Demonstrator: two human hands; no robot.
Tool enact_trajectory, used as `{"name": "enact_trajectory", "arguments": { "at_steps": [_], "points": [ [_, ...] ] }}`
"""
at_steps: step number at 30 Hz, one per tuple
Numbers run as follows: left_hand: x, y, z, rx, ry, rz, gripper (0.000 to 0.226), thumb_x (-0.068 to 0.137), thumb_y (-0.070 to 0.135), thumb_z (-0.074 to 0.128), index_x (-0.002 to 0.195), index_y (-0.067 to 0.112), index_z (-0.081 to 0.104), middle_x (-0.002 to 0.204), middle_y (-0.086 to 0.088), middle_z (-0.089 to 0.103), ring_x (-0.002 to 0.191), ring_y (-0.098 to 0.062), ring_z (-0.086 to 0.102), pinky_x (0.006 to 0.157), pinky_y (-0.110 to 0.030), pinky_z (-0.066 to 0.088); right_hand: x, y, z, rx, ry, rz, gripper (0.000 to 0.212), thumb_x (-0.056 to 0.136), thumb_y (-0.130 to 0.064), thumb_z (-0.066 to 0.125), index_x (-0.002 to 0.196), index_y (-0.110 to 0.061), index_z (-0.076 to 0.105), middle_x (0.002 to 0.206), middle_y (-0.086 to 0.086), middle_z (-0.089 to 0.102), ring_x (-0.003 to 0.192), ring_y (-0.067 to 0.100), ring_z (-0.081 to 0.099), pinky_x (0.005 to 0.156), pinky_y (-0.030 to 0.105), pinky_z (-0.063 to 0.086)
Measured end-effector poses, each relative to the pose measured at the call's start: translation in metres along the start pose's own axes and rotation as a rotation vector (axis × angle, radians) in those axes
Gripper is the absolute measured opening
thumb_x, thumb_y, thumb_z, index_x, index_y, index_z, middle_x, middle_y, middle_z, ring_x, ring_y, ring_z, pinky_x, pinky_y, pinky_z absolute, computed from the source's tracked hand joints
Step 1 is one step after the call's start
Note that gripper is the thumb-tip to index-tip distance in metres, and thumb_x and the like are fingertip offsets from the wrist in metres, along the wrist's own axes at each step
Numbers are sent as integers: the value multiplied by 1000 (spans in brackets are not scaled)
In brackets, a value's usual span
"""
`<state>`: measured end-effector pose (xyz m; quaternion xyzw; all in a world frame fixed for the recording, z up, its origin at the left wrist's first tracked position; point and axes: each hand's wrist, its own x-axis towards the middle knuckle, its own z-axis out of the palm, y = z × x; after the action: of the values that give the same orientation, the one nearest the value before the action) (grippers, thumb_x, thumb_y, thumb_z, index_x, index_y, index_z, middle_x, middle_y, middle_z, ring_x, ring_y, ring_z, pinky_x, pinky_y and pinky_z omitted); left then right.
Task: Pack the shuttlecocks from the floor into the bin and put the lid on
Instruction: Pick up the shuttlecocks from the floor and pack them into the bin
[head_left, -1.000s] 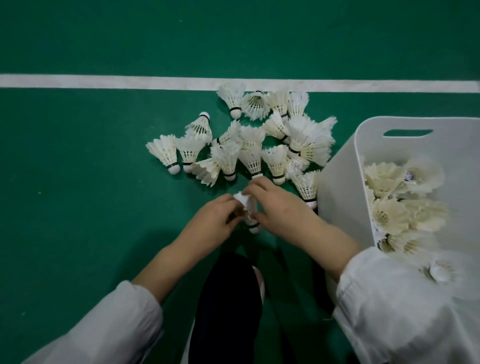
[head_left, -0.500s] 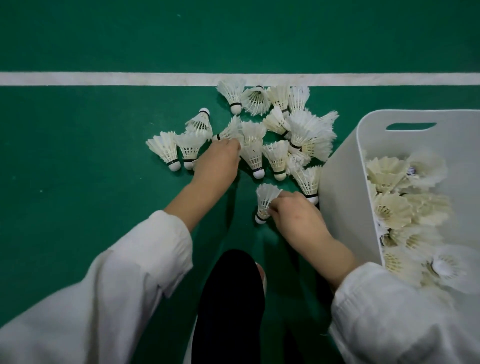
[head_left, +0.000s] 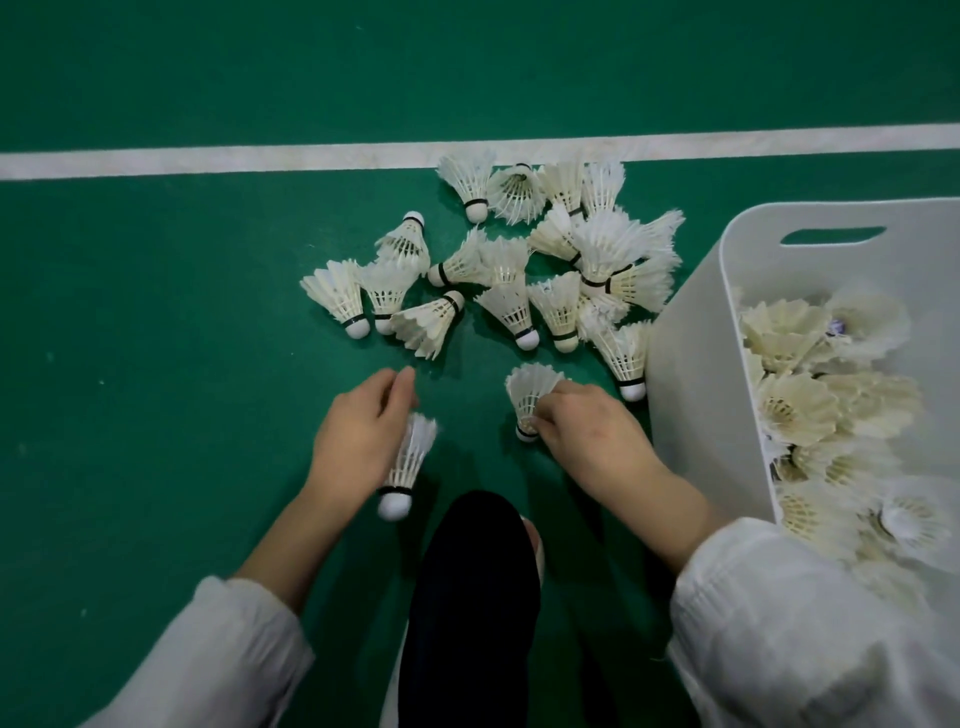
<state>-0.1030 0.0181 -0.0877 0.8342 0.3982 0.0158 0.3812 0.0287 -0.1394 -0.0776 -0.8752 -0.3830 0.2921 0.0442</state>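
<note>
Several white feather shuttlecocks (head_left: 519, 270) lie in a loose pile on the green floor, just below the white line. My left hand (head_left: 358, 436) holds one shuttlecock (head_left: 408, 467), cork end toward me, low over the floor. My right hand (head_left: 587, 431) grips another shuttlecock (head_left: 532, 395) by its base, feathers pointing away. The white plastic bin (head_left: 691, 395) stands at the right, beside my right hand, with several shuttlecocks inside it. No lid is in view.
A white court line (head_left: 208, 158) runs across the floor beyond the pile. My dark trouser leg (head_left: 472, 597) is bent between my arms. The bin's far wall has a handle slot (head_left: 831, 236). Green floor stretches to the left.
My left hand has drawn back from the pile toward me with a shuttlecock in it. My right hand has stayed near the bin, still gripping its shuttlecock.
</note>
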Motion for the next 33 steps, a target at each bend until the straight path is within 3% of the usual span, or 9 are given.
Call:
{"name": "enact_trajectory", "arguments": {
  "at_steps": [4,8,10,14,17,22,25,29,33],
  "points": [
    [13,0,13,-72,-58,-96,26,91,42,50,113,27,50,60,-5,53,51,-18,47,55,-32,38,-2,-3,4,25,-10,-5,28,96,-27,45,107,-7,62,110,11,57,103,30,50,86,39,42],
    [41,7,35,-345,-143,-287,57,86,40,61,136,24,38,128,-5,53,114,-21,53,89,-28,36,-2,-3,5,89,2,-4,28,92,-14,52,119,-7,52,118,12,52,109,29,47,90,35,38],
    [50,4,46,-494,-176,-349,58,85,34,65,137,21,42,139,0,46,123,-18,47,96,-26,35,-3,-1,4,111,5,1,38,87,1,51,124,-7,45,122,12,47,110,29,48,87,30,37],
    [50,-3,55,-755,-117,-447,45,81,25,68,124,17,58,119,-9,65,100,-21,65,96,-43,49,-2,0,-1,119,23,44,35,86,10,41,118,-5,45,120,13,48,103,31,52,77,31,36],
    [47,-1,59,-739,-75,-427,44,85,22,66,127,14,55,103,-11,69,84,-17,68,86,-34,54,1,0,-2,126,12,40,26,90,3,44,114,-4,49,116,14,51,101,32,54,80,35,40],
    [52,19,64,-586,-115,-367,69,69,60,68,124,25,47,124,3,55,109,-18,58,98,-37,45,0,2,2,90,58,8,18,91,-7,50,108,-6,53,108,13,53,98,33,54,76,39,43],
    [58,34,72,-568,-62,-371,41,86,45,59,115,17,54,112,-1,57,108,-20,55,97,-35,42,-1,5,1,69,83,-11,19,90,-12,53,109,-6,55,109,12,53,99,31,54,75,36,42],
    [56,27,75,-666,10,-442,28,79,43,57,61,22,58,88,-23,68,88,-41,65,85,-56,51,0,10,2,99,141,-26,17,89,-5,50,105,-3,58,105,14,53,97,31,52,75,36,41],
    [25,33,63,-740,85,-400,26,93,27,52,74,11,60,80,-4,74,72,-23,59,73,-42,50,1,15,4,141,205,-43,19,88,2,47,102,-1,60,102,14,53,96,31,51,75,35,40]
  ]
}}
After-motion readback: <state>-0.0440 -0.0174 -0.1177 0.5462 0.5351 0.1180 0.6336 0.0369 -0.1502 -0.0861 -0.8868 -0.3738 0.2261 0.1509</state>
